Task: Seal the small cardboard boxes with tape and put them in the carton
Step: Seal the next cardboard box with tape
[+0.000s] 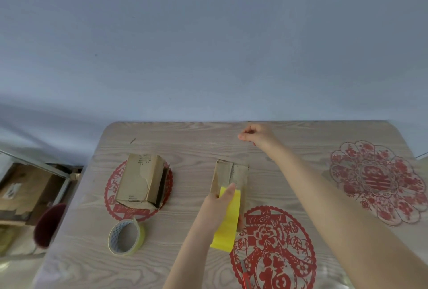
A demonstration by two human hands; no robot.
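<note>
Nearest, at the bottom edge, a thin red object lies on a round red paper-cut decoration; it is blurred and cut off, so I cannot name it. To the left, a roll of yellow tape with a white printed core stands tilted on the light wood-grain table. In the middle, a glossy yellow tape strip runs from near to far. Its near end sticks out past the small brown cardboard box and its far end lies on the top of the box. This box stands at the table centre. Its long axis points away from the person, leaning a little to the right, and the seam of its flaps follows the same line. The left hand lies on the strip with straight fingers, the tips pressing the tape end onto the box; the hand hides the near left corner. Further left, a second small cardboard box, creased and with printed text, rests on another red paper-cut; its right side seems open. A paler flower-shaped red paper-cut is at the right. Near the far table edge, the right hand is in the air with curled fingers, and I cannot tell whether it holds something. Below the table at the left, a big brown cardboard carton is partly hidden behind a grey metal bar.
</note>
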